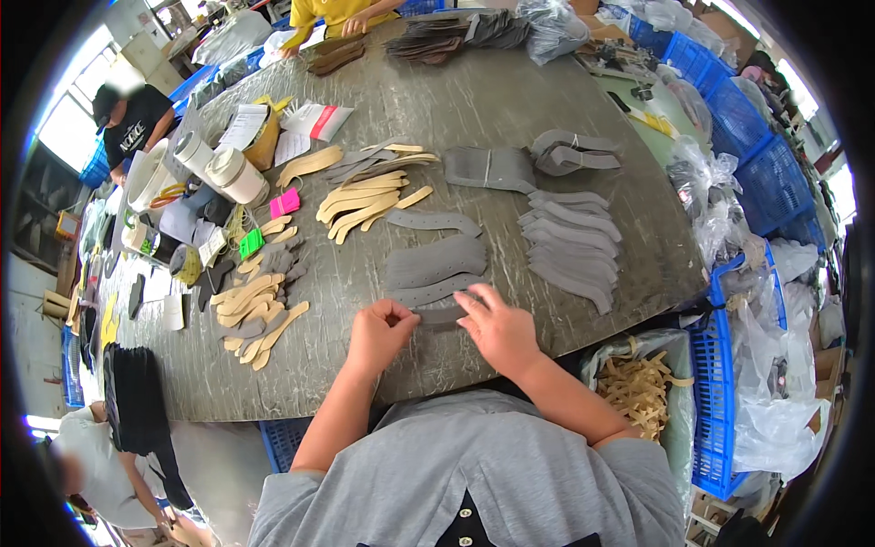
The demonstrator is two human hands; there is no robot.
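Observation:
My left hand is closed in a pinch at the left end of a narrow grey strip that lies near the table's front edge. Over the strip's right end, my right hand has its fingers stretched out and apart. Just beyond both hands lie overlapping grey curved pieces with small holes along them. One more grey curved piece rests farther back. To the right, a fanned row of grey curved pieces runs along the table.
Tan strips and mixed tan and grey pieces lie left. Tied grey bundles sit beyond. White jars stand at the left edge. A bin of tan scraps and a blue crate stand right. Other people work nearby.

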